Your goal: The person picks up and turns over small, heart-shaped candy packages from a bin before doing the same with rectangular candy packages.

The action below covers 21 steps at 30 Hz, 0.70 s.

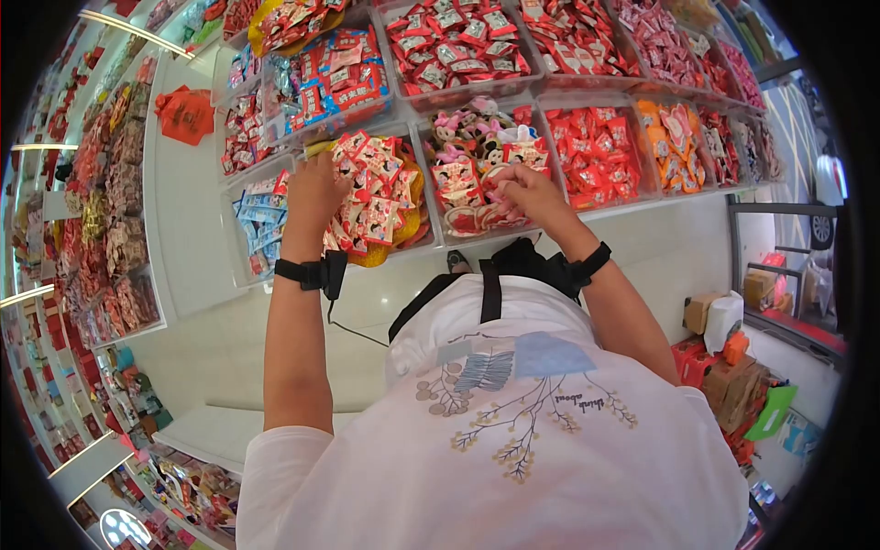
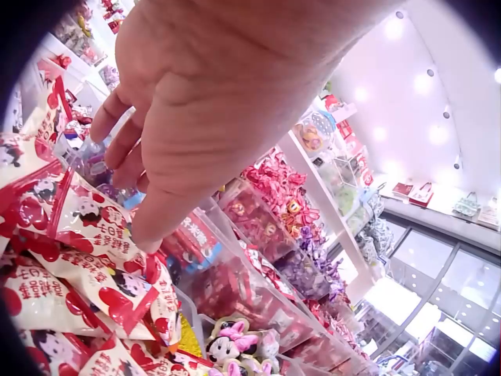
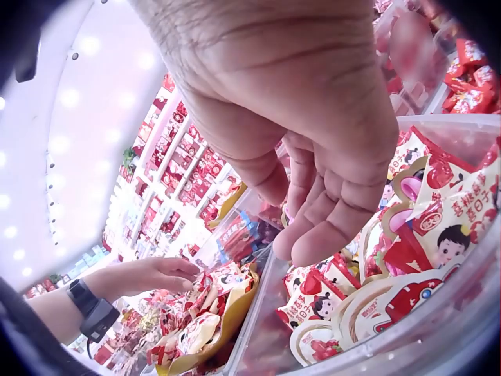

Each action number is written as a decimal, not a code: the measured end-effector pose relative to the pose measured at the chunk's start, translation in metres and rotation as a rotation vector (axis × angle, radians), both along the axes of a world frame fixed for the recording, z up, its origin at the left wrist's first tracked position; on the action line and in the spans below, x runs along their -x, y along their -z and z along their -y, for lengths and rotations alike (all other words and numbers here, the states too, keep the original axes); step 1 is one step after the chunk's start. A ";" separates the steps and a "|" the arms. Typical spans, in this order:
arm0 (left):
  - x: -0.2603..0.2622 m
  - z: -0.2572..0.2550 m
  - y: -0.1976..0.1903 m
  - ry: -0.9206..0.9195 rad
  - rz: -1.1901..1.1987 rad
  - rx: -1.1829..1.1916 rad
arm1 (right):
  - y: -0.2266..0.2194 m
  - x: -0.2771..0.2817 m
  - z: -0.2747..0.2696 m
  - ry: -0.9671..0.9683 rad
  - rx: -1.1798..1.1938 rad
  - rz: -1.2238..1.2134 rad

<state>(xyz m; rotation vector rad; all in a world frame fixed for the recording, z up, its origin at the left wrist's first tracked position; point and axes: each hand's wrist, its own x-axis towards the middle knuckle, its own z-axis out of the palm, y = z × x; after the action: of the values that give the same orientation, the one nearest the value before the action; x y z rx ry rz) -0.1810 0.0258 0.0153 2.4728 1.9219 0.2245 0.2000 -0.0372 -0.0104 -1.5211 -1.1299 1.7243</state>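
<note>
My left hand (image 1: pixel 317 194) reaches over a heap of red and white candy packets (image 1: pixel 371 179) that sits on a yellow liner in a clear bin. In the left wrist view its fingers (image 2: pixel 125 149) hang loosely bent above the heap, with nothing seen between them. My right hand (image 1: pixel 534 197) hovers over the neighbouring bin, its fingers (image 3: pixel 313 227) loosely curled and no object visible in them. Below it lie more candy packets (image 3: pixel 450 239) and round cartoon-printed pieces (image 3: pixel 380 309). Plush-like cartoon figures (image 1: pixel 472 128) fill the back of that bin.
Blue and white packets (image 1: pixel 259 220) fill the bin at the left. Bins of red packets (image 1: pixel 600 156) and orange packets (image 1: pixel 674 147) stand to the right, with another row behind. A red bag (image 1: pixel 185 115) lies on the white counter (image 1: pixel 188 206). Boxes (image 1: pixel 733 385) sit on the floor at right.
</note>
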 end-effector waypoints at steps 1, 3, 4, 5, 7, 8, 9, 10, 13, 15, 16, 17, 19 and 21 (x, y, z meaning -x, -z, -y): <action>-0.001 0.001 0.004 0.004 -0.016 0.001 | -0.002 0.000 0.001 -0.004 0.001 0.003; 0.000 0.002 0.011 0.030 -0.006 -0.026 | -0.004 0.001 0.001 -0.005 0.002 0.000; 0.002 0.002 0.013 0.054 0.021 -0.054 | -0.004 0.000 0.001 -0.001 0.003 -0.005; 0.002 0.002 0.016 0.079 0.048 -0.081 | -0.005 -0.001 0.003 0.006 0.005 -0.009; -0.001 0.002 0.012 0.051 0.072 -0.075 | -0.006 -0.002 0.005 0.016 0.004 -0.007; -0.002 0.002 0.009 0.037 0.082 -0.073 | -0.006 -0.001 0.005 0.020 0.003 -0.008; -0.003 0.003 0.002 0.039 0.122 -0.092 | -0.008 -0.001 0.006 0.017 -0.007 -0.022; -0.006 0.003 -0.008 0.042 0.161 -0.111 | -0.009 0.000 0.006 0.014 -0.018 -0.036; -0.023 0.011 -0.039 0.045 0.417 -0.059 | -0.026 0.009 0.005 -0.021 -0.054 -0.094; -0.043 0.022 -0.049 -0.001 0.700 0.112 | -0.046 0.022 0.002 -0.074 -0.075 -0.147; -0.058 0.029 -0.051 -0.044 0.874 0.251 | -0.058 0.029 0.002 -0.108 -0.084 -0.177; -0.072 0.035 -0.051 -0.087 1.046 0.394 | -0.066 0.036 0.002 -0.142 -0.094 -0.205; -0.098 0.050 -0.043 -0.143 1.258 0.520 | -0.071 0.046 0.003 -0.189 -0.119 -0.182; -0.113 0.059 -0.033 -0.204 1.382 0.660 | -0.072 0.050 0.005 -0.241 -0.118 -0.141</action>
<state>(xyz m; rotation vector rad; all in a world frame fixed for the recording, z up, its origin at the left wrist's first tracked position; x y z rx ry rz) -0.0677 -0.0334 0.0481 1.0686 1.2273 0.8319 0.1499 -0.0424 0.0617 -1.2131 -1.3588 1.8533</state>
